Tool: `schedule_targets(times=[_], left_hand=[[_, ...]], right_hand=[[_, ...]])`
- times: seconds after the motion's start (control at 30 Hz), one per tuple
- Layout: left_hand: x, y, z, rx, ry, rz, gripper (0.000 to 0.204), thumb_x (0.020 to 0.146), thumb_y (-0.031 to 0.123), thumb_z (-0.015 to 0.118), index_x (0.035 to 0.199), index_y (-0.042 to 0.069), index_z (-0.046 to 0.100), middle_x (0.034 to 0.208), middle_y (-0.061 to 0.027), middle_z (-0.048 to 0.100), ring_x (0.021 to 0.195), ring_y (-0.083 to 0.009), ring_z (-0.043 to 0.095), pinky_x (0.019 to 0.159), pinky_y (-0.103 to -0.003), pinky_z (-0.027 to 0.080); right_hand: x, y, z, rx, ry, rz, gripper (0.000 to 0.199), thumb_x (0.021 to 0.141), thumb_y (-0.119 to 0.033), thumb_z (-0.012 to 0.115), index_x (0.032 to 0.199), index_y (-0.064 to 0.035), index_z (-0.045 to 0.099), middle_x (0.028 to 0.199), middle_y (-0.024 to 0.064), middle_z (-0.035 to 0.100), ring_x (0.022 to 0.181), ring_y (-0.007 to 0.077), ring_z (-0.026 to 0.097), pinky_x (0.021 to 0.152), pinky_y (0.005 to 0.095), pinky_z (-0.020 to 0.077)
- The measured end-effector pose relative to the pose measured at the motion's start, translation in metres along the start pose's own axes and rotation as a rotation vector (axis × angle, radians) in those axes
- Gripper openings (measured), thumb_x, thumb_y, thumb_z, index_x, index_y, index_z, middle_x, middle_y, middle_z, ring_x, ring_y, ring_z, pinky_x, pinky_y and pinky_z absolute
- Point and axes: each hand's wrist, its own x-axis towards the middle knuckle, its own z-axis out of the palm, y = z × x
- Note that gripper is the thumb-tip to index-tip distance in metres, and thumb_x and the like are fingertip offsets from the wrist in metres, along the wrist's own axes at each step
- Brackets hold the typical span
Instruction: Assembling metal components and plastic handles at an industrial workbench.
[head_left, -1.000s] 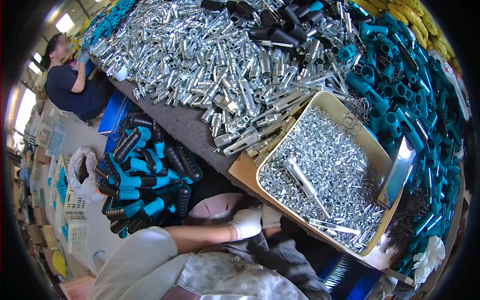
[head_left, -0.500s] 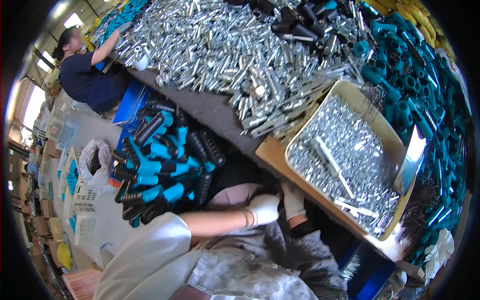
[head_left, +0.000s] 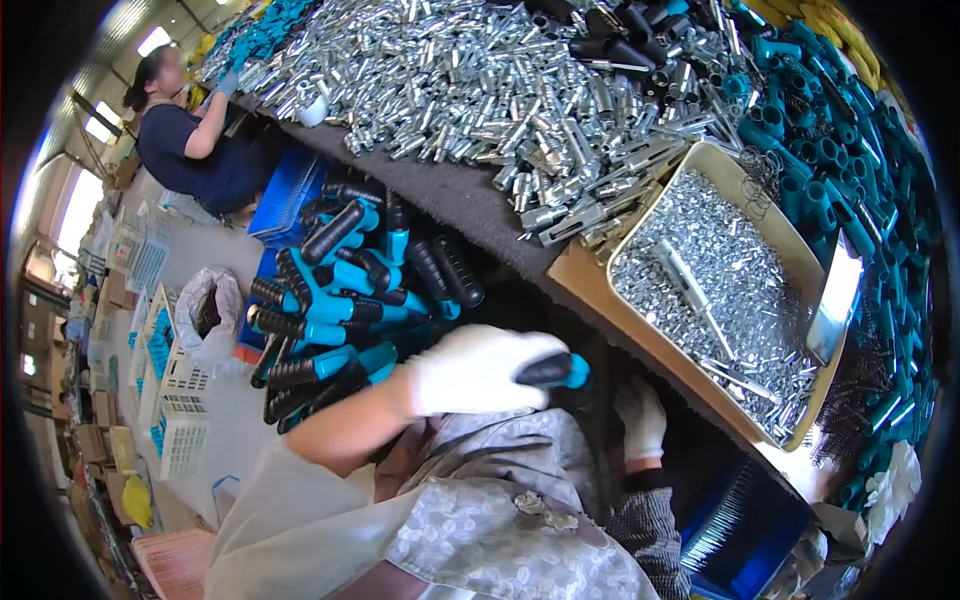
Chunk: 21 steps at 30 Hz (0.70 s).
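My left hand (head_left: 480, 368), in a white glove, is closed around a black-and-teal handle (head_left: 556, 371) just below the table edge (head_left: 470, 205), above my lap. My right hand (head_left: 640, 418), also gloved, hangs just beside it; I cannot tell how its fingers stand. A pile of similar handles (head_left: 345, 290) lies to the left. On the table sits a tray of small silver parts (head_left: 720, 300).
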Motion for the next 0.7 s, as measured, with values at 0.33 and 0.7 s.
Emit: schedule_targets(times=[0.33,0.7], left_hand=[[-0.186,0.045,-0.094,0.443,0.947,-0.122,0.058,0.065,0.002,0.078,0.122,-0.001,0.066,0.104,-0.0191,0.071,0.093,-0.0308,0.071,0.085,-0.035,0.054],[-0.078,-0.056,-0.112,0.67,0.785,-0.127,0.052,0.081,0.02,0.075,0.13,0.008,0.062,0.105,-0.0177,0.069,0.094,-0.0356,0.068,0.083,-0.04,0.053]], right_hand=[[-0.021,0.001,0.027,-0.287,0.283,0.184,0.036,0.099,-0.035,0.057,0.12,-0.0072,0.064,0.103,0.0094,0.069,0.092,0.0233,0.063,0.082,0.0377,0.0484],[-0.022,0.004,0.018,-0.265,0.314,0.104,0.035,0.1,-0.032,0.056,0.121,-0.0055,0.064,0.104,0.0125,0.07,0.09,0.024,0.064,0.08,0.0368,0.0509]])
